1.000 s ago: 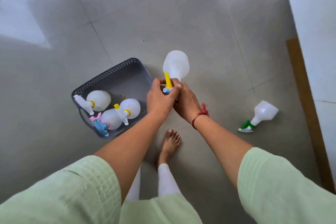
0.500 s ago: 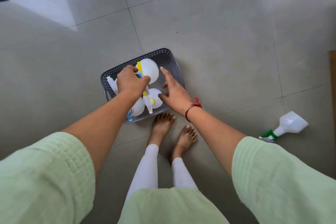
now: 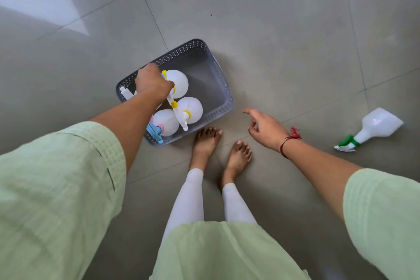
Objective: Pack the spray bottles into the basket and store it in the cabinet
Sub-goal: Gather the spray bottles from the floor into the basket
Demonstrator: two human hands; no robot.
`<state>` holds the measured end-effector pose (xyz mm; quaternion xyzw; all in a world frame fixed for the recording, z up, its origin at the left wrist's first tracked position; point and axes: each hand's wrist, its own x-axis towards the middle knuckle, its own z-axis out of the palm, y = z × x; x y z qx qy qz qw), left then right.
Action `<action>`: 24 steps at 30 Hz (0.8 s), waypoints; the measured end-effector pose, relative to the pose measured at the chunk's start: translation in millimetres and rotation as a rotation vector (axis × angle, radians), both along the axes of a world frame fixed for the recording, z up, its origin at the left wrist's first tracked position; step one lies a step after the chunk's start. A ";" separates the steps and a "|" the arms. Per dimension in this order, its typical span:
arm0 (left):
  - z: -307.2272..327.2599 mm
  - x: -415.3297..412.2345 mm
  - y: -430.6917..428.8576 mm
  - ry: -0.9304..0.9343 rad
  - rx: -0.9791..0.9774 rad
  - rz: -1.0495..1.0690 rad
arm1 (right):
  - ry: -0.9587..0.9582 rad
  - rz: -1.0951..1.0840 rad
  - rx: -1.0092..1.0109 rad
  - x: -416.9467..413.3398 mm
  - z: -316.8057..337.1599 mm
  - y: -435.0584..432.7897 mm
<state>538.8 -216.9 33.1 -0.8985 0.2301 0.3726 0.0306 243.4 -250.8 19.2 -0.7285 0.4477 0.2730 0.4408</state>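
No writing shows on any bottle. My left hand (image 3: 152, 85) is clenched around the yellow-triggered bottle (image 3: 178, 83) inside the grey perforated plastic basket (image 3: 219, 88), hiding its neck and most of a fourth bottle behind my wrist. Two more round, translucent bottles lie beside it. My right hand (image 3: 264, 128) hangs loose, holding nothing. The green-nozzled bottle (image 3: 375, 126) lies on the glossy tiled floor (image 3: 272, 29).
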 end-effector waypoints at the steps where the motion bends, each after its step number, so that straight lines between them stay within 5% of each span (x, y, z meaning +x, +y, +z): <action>1: 0.4 0.1 -1.1 -0.006 0.001 -0.003 | 0.018 -0.015 0.004 -1.6 -2.9 0.7; 5: 8.0 -2.7 -4.1 -0.111 0.000 -0.048 | 0.016 -0.130 0.001 8.7 -8.4 3.0; 10: 22.9 -28.9 -15.1 -0.240 -0.228 -0.290 | 0.004 -0.270 -0.041 15.5 -2.6 -4.3; 24: 40.8 -268.6 -46.3 0.109 -0.331 -0.791 | 0.083 -0.735 -0.126 -133.3 31.1 30.5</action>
